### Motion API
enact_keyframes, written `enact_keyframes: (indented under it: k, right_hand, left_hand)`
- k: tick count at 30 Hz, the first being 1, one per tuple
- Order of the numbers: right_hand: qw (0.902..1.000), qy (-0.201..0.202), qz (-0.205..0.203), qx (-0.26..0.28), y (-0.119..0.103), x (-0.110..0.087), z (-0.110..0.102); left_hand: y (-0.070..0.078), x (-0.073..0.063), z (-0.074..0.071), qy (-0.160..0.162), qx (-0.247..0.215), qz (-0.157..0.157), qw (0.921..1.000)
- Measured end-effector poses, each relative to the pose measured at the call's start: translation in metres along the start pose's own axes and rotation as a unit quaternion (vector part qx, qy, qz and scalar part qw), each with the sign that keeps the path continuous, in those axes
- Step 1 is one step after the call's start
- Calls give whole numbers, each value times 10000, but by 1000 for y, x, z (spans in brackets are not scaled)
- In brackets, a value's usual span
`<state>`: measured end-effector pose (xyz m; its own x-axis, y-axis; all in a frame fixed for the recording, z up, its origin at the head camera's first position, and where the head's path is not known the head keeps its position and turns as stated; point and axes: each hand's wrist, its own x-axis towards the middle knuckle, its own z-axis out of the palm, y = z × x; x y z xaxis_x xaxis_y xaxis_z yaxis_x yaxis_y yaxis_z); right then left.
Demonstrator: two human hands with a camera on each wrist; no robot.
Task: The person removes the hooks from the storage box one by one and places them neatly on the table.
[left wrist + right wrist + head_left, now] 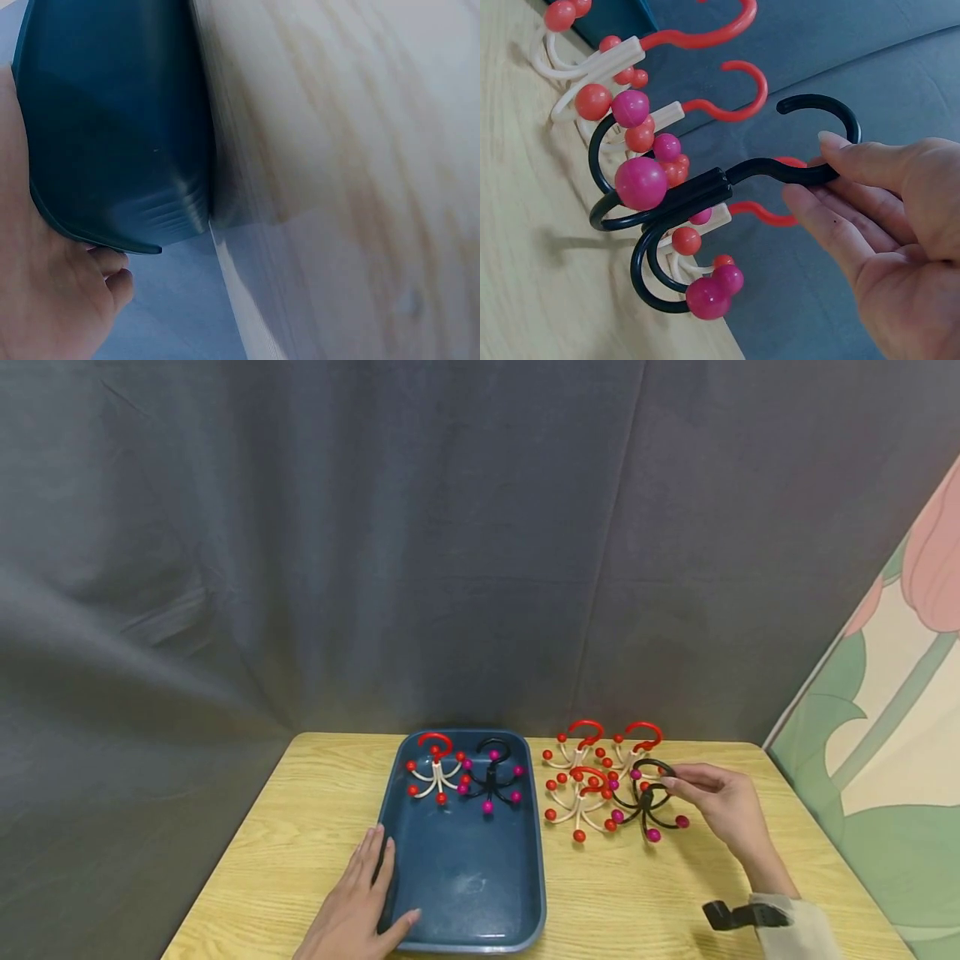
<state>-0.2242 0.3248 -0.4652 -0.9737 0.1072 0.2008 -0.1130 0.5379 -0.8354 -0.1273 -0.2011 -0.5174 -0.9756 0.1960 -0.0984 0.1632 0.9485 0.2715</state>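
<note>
Backdrop: a dark grey curtain hangs behind the table's far edge.
Side panel: a floral panel in pink, green and cream stands at the right.
Work surface: a wood-grain table.
Receptacle: a blue tray, set lengthwise on the table.
Left hand: on the tray's left side near its close end, fingers extended along the rim, thumb spread wide over the interior.
Right hand: holds the held black hanger by its hook, between thumb and fingers, at the table's right side, its pink-tipped arms beside the front pale hanger.
Table group: three pale hangers with red hooks and red ball tips, clustered right of the tray.
Tray contents: one red-hooked hanger and, to its right, one pink-tipped black hanger, both at the far end.
</note>
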Motion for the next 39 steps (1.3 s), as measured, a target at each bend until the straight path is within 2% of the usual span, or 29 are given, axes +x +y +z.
enact_keyframes:
  k: [4, 12, 18, 34, 39]
  right_hand:
    - [10000, -26, -40, -5, 6, 2, 3]
    - [9994, -115, -45, 316, 13, 2, 7]
    - [9999, -101, -20, 95, 15, 3, 7]
    - [9998, -166, 77, -46, 18, 4, 6]
    - [9993, -59, -92, -350, 11, 2, 5]
  left_hand:
    - [0, 0, 0, 2, -5, 0, 10000]
    - [2, 1, -1, -37, -31, -31, 10000]
    - [1, 1, 0, 9, -44, -32, 10000]
    - [0, -1, 0, 44, -28, 28, 10000]
    - [0, -1, -1, 17, 15, 25, 10000]
